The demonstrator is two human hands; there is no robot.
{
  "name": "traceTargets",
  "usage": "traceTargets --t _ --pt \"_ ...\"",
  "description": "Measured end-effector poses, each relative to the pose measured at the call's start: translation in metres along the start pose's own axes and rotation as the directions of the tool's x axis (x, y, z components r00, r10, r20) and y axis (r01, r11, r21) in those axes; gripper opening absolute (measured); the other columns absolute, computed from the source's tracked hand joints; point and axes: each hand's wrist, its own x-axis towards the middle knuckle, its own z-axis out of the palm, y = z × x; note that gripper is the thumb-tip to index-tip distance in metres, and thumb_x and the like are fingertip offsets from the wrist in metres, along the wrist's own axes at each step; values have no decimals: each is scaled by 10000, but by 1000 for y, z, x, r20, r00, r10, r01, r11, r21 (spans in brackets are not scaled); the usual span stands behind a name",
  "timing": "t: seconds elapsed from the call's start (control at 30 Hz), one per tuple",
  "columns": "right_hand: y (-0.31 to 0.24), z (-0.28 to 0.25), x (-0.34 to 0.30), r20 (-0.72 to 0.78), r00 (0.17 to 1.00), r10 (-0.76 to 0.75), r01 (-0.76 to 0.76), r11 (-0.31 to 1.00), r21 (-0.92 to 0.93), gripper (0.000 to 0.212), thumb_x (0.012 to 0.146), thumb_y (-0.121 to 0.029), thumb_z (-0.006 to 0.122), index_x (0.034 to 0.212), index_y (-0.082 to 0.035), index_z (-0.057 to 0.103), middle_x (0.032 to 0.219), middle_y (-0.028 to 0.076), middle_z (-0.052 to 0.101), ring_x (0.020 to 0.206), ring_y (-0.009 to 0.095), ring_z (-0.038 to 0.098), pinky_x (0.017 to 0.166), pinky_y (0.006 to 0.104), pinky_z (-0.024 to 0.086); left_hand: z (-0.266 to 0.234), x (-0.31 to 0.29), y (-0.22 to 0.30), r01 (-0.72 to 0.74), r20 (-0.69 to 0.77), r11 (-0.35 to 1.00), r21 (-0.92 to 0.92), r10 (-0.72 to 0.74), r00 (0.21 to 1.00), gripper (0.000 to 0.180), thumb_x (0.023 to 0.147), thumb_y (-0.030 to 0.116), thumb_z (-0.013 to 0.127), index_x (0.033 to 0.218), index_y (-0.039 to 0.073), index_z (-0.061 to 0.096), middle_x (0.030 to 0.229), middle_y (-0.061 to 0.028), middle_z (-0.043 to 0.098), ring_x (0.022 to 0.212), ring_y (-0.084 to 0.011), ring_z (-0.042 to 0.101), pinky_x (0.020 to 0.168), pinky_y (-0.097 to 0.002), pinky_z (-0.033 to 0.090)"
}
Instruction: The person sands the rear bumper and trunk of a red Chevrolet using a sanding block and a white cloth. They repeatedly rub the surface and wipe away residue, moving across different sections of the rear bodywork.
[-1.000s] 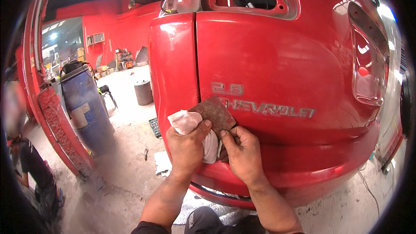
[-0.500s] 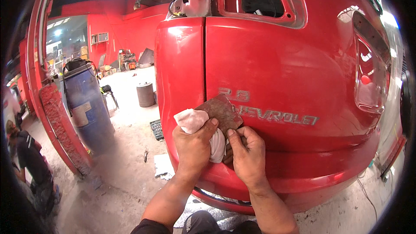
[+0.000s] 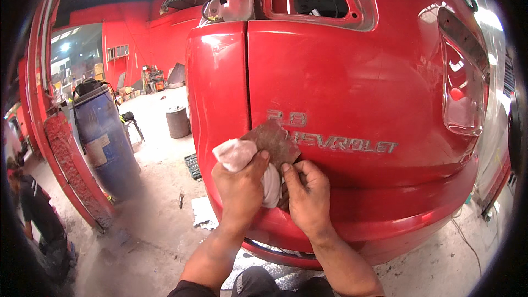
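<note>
My left hand (image 3: 239,187) is closed around a bunched white cloth (image 3: 235,154), its thumb pressing on a worn brown sheet that looks like sandpaper (image 3: 276,142). With thumb and fingers, my right hand (image 3: 309,198) pinches the lower right part of that sheet. Both hands are in front of the red rear panel (image 3: 335,82) of a vehicle, close to its lower left. The sheet covers the start of the scuffed raised lettering (image 3: 352,143); whether it touches the panel I cannot tell.
Left of the vehicle stand a blue barrel (image 3: 104,132) and a red post (image 3: 77,170). A dark metal drum (image 3: 177,122) and a tool case (image 3: 193,166) are on the floor. A person (image 3: 41,214) in dark clothes is at the far left; a cable (image 3: 466,242) lies at right.
The view has swung slightly, so the vehicle and background sit further left in the picture. Both hands keep the same hold on the cloth and the sandpaper.
</note>
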Motion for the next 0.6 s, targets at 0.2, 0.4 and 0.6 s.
traceTargets --t 0.2,0.4,0.6 --pt "9 7 0 -1 999 -49 49 998 24 232 980 -162 604 807 -9 581 620 -30 545 566 22 463 487 231 385 -2 0 2 18 -9 1000 -18 -19 1000 98 809 -10 721 766 25 640 715 14 622 652 -86 574 577 -260 443" --pt "8 3 0 -41 999 -2 3 1000 25 215 950 -158 618 840 25 605 675 75 617 637 80 526 569 318 455 1 4 2 1 49 995 103 -6 999 128 808 -11 707 755 57 612 727 36 594 644 -81 547 583 -260 430" --pt "2 1 2 -83 994 -70 70 998 -7 214 957 -167 614 858 23 621 687 53 625 640 78 519 572 305 451 9 3 -1 1 -7 1000 25 -1 1000 118 804 1 707 747 41 612 704 14 593 638 -100 558 584 -279 443"
